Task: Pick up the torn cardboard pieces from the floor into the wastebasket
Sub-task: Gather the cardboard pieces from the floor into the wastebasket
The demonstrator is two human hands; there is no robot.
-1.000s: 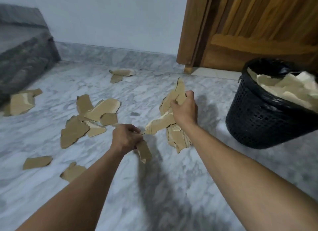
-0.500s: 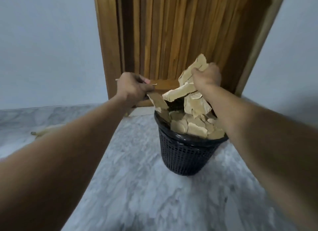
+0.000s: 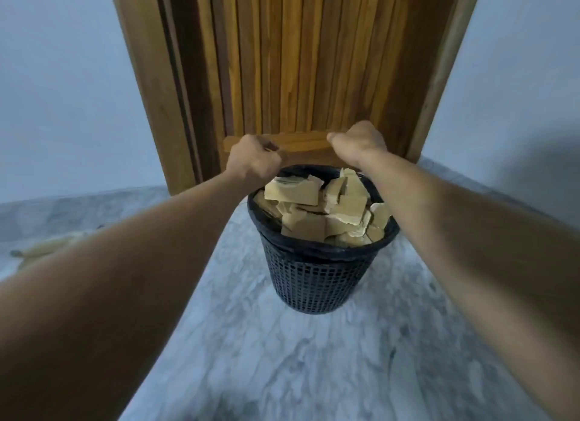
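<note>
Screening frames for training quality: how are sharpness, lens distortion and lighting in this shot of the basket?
Head view: the wide lens splays the door frame outward toward the top and stretches the forearms at the edges. In the same view the basket and cardboard are fairly sharp, and the floor smears toward the bottom. Head view lighting is soft, without glare, with a dim shadow on the right wall.

Cardboard pieces (image 3: 317, 207) out of both hands (image 3: 253, 163) (image 3: 357, 144), now inside wastebasket (image 3: 314, 282).
</note>
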